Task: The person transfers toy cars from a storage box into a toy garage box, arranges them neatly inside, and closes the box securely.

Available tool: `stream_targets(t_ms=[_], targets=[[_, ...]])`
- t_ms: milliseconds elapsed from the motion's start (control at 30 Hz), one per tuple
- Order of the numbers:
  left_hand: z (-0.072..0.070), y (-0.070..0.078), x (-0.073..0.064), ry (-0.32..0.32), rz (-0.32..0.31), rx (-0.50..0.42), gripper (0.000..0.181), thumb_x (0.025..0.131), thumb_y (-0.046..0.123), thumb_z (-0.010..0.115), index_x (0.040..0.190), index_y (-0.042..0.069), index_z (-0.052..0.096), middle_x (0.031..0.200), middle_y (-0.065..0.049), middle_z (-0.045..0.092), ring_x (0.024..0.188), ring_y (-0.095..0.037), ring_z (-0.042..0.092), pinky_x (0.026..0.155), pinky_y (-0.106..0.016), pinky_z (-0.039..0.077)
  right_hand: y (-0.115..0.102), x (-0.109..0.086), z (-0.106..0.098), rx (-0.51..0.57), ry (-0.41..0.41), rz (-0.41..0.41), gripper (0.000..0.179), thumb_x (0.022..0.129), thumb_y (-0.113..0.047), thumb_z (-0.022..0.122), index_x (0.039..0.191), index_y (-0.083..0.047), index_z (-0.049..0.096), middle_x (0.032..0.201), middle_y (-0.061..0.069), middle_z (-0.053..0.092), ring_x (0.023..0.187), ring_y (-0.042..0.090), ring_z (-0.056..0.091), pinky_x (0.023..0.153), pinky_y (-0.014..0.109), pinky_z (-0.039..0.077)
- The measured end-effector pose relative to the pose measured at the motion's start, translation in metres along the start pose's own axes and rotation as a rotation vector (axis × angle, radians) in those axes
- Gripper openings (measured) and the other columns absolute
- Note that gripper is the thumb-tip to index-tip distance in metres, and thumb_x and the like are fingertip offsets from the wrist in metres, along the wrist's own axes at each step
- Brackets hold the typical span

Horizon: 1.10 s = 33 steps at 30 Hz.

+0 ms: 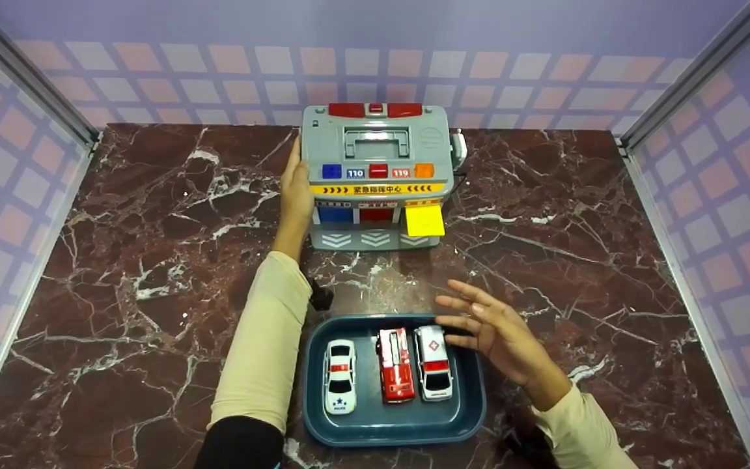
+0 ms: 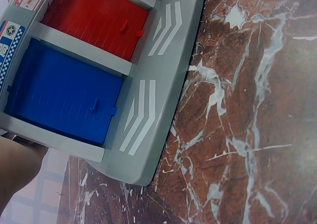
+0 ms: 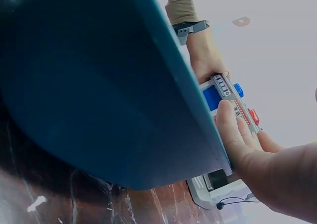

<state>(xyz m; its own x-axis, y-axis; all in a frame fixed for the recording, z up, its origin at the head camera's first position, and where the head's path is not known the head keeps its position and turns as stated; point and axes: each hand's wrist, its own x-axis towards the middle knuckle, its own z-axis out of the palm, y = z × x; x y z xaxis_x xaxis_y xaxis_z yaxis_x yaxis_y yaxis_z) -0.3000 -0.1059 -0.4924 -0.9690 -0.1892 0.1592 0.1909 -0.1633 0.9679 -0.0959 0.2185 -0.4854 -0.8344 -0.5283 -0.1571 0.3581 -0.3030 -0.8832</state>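
A grey toy emergency station (image 1: 375, 159) stands on the marble-patterned table. Its blue door (image 2: 64, 90) and red door (image 2: 99, 21) are closed, while the yellow door (image 1: 425, 221) is swung up. Along the station's left side lies my left hand (image 1: 297, 198), touching it; its fingertips are partly hidden. My right hand (image 1: 499, 332) hovers at the right rim of a dark teal tray (image 1: 394, 433), fingers spread and holding nothing. Inside the tray are a white police car (image 1: 340, 378), a red fire truck (image 1: 395, 365) and, nearest the right hand, a white ambulance (image 1: 434, 365).
Walls with pink and white squares (image 1: 407, 63) border the table at the back and sides. A white piece (image 1: 458, 150) sticks out from the station's right side, with a thin dark cord beside it. On the roof is a folded handle (image 1: 377, 143).
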Motion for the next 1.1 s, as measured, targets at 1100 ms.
stream_targets(t_ms=[1100], targets=[[-0.001, 0.0, 0.0, 0.013, -0.028, 0.02, 0.052, 0.107, 0.006, 0.027, 0.159, 0.008, 0.026, 0.162, -0.007, 0.034, 0.146, -0.018, 0.036, 0.116, -0.015, 0.029, 0.012, -0.01, 0.009, -0.106, 0.018, -0.088, 0.046, 0.104, -0.003, 0.041, 0.149, 0.001, 0.04, 0.141, 0.022, 0.053, 0.121, 0.031, 0.061, 0.101, 0.043, 0.054]])
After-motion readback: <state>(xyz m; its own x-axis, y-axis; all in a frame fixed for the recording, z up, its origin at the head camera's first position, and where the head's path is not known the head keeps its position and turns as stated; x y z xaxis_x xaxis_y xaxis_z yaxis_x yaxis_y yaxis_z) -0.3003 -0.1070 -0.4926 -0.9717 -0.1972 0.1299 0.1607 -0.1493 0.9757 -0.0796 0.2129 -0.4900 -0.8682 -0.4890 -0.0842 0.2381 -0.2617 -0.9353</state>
